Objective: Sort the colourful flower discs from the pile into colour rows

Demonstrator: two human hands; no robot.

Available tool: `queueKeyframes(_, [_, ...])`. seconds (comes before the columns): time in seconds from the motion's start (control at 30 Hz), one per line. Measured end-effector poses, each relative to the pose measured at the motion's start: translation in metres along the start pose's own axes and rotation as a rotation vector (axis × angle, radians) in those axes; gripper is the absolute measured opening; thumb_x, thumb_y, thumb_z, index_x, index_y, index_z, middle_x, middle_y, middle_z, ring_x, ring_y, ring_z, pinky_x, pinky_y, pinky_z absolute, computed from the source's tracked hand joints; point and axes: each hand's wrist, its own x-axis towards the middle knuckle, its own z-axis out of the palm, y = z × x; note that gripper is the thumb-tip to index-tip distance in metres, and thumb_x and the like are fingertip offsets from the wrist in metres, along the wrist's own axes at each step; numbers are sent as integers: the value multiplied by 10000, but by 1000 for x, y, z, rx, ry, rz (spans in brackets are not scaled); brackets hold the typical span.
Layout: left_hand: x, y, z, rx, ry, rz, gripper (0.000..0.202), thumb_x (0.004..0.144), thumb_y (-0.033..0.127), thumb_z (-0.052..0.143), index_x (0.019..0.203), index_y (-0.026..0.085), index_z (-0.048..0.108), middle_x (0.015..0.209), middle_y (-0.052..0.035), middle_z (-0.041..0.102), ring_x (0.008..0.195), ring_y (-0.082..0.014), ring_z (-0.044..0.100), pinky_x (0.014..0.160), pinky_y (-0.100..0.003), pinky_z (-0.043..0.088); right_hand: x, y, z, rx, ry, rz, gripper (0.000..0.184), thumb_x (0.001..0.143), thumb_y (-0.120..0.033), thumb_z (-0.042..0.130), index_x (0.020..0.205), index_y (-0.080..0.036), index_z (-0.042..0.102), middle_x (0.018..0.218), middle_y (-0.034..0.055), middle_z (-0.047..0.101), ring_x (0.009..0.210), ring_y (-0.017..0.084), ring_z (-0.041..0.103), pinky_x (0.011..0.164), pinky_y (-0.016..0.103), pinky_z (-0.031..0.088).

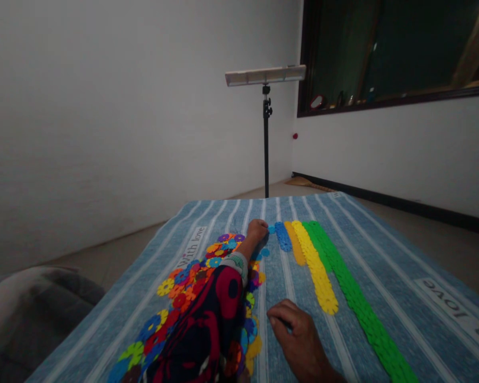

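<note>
My left hand reaches far across a blue striped cloth, fingers closed on a small light-blue disc at the head of a short blue row. Beside that row lie an orange row, a yellow row and a long green row of flower-shaped discs. A loose pile of mixed-colour discs spreads under and left of my left sleeve. My right hand rests on the cloth near the bottom, fingers curled; what it holds, if anything, is hidden.
A light bar on a black stand rises beyond the cloth's far edge. A dark window fills the upper right wall. A grey cushion lies at the left. Another light-blue disc sits alone by my wrist.
</note>
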Motion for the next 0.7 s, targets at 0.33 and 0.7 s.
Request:
queueKeyframes(0.33, [-8,6,1,140,15,59,242,675,84,685,896,155,751,913,-67,753,879,-181,687,741,-234,483,1,5,3,-1,-7,-11,229,830,-136,496,776,-171,716,768,54,669,755,162,651,699,231,471])
queueKeyframes(0.7, [-18,17,0,269,17,35,422,720,136,676,1142,152,683,1115,-133,723,1039,-225,664,839,-266,469,0,3,3,19,1,2,226,828,-112,517,789,-187,727,777,38,666,759,150,646,704,221,464])
